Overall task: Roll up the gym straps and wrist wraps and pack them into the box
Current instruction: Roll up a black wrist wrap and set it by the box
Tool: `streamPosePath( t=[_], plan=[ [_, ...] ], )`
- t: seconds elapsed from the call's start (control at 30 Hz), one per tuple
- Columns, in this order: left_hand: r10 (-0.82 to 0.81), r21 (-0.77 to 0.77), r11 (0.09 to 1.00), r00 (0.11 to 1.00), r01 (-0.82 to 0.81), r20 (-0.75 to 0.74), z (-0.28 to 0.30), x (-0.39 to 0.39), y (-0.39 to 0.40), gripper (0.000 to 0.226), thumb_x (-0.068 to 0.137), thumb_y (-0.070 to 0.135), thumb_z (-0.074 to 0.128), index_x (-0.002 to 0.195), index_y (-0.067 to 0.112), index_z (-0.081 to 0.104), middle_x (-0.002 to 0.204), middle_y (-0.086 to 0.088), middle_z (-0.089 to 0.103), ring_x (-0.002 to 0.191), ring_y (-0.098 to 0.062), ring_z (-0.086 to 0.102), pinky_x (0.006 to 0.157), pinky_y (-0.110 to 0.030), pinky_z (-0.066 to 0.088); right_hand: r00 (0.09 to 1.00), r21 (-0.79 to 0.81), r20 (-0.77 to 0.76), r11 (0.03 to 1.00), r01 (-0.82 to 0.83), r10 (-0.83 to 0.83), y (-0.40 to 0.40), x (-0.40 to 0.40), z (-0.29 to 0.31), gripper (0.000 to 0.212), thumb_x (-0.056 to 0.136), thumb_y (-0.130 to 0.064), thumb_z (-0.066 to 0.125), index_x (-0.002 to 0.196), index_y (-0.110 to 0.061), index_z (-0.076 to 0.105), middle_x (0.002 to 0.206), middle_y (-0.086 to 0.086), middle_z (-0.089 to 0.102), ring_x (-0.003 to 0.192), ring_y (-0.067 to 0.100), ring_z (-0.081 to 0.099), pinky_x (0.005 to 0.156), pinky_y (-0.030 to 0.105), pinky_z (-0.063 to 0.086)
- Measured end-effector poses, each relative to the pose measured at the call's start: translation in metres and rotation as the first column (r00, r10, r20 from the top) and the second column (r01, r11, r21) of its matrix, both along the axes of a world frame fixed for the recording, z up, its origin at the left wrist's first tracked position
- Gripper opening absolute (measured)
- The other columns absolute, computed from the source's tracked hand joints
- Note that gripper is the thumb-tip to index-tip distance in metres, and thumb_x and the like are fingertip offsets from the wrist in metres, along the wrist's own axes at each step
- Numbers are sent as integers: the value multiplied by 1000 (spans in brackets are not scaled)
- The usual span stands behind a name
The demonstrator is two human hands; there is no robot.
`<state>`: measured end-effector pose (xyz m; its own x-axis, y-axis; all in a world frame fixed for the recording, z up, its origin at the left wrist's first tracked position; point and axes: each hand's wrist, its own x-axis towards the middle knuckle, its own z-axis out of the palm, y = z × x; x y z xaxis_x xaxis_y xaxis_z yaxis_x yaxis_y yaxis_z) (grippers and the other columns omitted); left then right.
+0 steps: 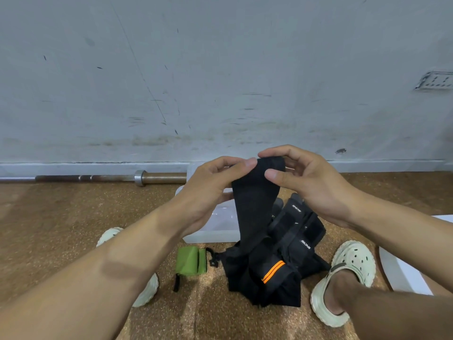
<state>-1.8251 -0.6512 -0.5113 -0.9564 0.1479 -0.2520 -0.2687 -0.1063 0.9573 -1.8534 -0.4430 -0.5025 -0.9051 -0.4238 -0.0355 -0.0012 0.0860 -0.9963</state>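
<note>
Black woven strap (252, 192), pinched at its top end by left hand (210, 190) and right hand (311, 185), could unroll if either grip loosens.

Gym floor corner, bystanders only

A long steel barbell (98, 178) lies along the scuffed pale grey wall (220, 69) on speckled brown cork-like flooring (49, 229); a white perforated outlet plate (435, 81) sits on the wall, far right.
</note>
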Motion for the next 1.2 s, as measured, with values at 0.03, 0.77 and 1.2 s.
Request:
streamPosePath(
  t=[0.03,0.77,1.2],
  plan=[
    [-7,6,1000,1000,7,10,-1,0,1,54,74,47,74,115,11,70,107,-1,77,105,-18,72,98,-40,55,1000,-14,-7,1000,1,-1,0,0,0,36,81,-21,73,117,-19,71,114,-3,76,108,11,71,91,20,55],
    [68,7,998,997,-68,-44,-6,3,6,42,85,8,78,125,14,64,114,-3,75,103,-21,74,82,-33,62,994,-15,104,1000,-17,18,3,-6,-6,41,84,-20,71,125,-15,68,119,4,76,107,24,74,85,29,61],
    [-101,-1,995,992,101,76,-7,4,12,48,97,60,51,134,32,63,124,5,73,117,-16,69,106,-50,50,992,-17,-108,997,69,-71,-2,-2,-8,40,82,4,78,114,-19,73,113,1,78,110,18,71,87,23,59]
  ],
)
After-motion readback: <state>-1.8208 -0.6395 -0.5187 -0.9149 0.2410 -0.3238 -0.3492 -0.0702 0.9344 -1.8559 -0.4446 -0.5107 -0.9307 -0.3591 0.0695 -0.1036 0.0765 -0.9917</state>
